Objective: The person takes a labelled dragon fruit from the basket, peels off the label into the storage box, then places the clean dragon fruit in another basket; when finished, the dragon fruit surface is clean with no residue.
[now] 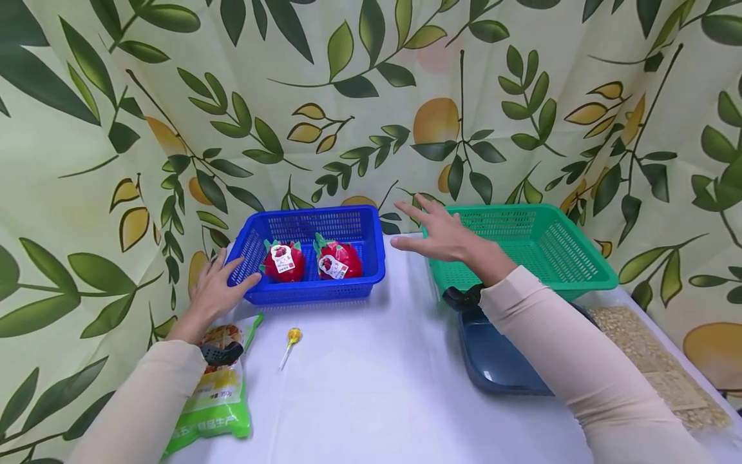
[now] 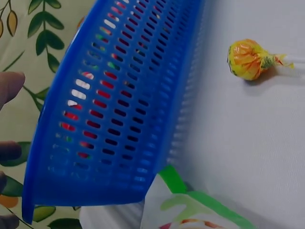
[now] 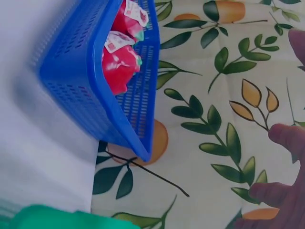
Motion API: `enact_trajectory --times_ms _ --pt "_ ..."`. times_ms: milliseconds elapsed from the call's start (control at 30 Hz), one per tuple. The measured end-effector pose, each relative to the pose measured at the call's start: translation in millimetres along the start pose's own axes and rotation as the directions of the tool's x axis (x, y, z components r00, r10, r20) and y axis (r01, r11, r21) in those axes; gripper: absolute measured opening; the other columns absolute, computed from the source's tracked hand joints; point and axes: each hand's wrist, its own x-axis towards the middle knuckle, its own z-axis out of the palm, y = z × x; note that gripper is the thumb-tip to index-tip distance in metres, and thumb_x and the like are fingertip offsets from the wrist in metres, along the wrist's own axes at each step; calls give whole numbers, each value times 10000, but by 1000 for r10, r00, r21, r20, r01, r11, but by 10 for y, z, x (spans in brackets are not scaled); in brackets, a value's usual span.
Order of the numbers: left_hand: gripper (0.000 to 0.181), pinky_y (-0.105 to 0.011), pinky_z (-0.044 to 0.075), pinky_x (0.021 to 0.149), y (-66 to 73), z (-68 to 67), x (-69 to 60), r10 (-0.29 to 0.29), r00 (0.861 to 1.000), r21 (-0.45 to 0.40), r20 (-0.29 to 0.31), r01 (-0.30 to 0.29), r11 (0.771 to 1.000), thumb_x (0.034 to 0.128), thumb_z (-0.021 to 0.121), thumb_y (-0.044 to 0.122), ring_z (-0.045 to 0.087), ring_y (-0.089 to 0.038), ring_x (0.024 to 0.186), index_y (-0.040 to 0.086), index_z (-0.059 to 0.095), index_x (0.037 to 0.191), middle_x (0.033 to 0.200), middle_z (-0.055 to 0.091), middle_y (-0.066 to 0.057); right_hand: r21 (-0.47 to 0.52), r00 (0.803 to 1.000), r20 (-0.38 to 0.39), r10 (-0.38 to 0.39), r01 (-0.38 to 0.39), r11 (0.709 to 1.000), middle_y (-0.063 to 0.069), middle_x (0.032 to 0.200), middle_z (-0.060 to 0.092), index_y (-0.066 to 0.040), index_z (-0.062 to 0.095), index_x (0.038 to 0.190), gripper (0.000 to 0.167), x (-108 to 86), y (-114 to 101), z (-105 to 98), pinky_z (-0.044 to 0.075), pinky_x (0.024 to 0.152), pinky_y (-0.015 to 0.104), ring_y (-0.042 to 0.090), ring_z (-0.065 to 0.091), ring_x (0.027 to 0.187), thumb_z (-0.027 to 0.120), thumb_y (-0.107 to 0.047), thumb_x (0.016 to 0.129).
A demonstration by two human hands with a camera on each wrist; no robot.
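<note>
A blue basket (image 1: 313, 293) stands at the back with two red dragon fruits (image 1: 294, 273) in it, each bearing a white label. At the basket's left end is my left hand (image 1: 216, 290), fingers spread and thumb near the rim; whether it touches cannot be told. In the left wrist view, its fingers (image 2: 8, 88) show beside the basket wall. My right hand (image 1: 447, 240) hovers over the near-left side of a green basket (image 1: 580, 261), fingers extended, holding nothing. Its fingers (image 3: 288, 183) appear spread in the right wrist view, apart from the blue basket.
A yellow-wrapped lollipop (image 1: 294, 335) lies in front of the blue basket. Under my left wrist is a green and white food bag (image 1: 223, 409). A dark blue tray (image 1: 493, 361) sits beneath my right forearm, with a clear bag of flakes (image 1: 632, 348) beyond it. Patterned cloth hangs behind.
</note>
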Motion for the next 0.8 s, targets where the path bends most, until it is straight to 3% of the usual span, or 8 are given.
enact_trajectory --times_ms 233,467,800 --pt "828 -786 90 960 -96 44 10 -8 1000 -27 20 8 1000 905 480 633 17 -544 1370 16 396 1450 1584 35 -198 32 998 52 -40 38 999 126 1601 53 -292 248 1542 869 175 -101 131 89 1043 705 397 43 1430 505 -711 825" --pt "798 -778 61 966 -187 103 70 -30 999 -90 35 33 995 920 491 606 -23 -539 1373 -23 439 1410 1575 75 -216 102 991 122 -60 47 994 138 1595 81 -291 245 1542 864 436 -197 233 171 1035 695 386 82 1429 541 -674 827" --pt "800 -764 141 968 -281 186 56 -14 999 -138 30 18 990 933 480 595 56 -517 1383 -74 459 1371 1582 65 -201 181 974 202 -103 66 981 77 1554 263 -242 249 1542 910 849 -366 474 310 1030 603 324 247 1394 637 -588 795"
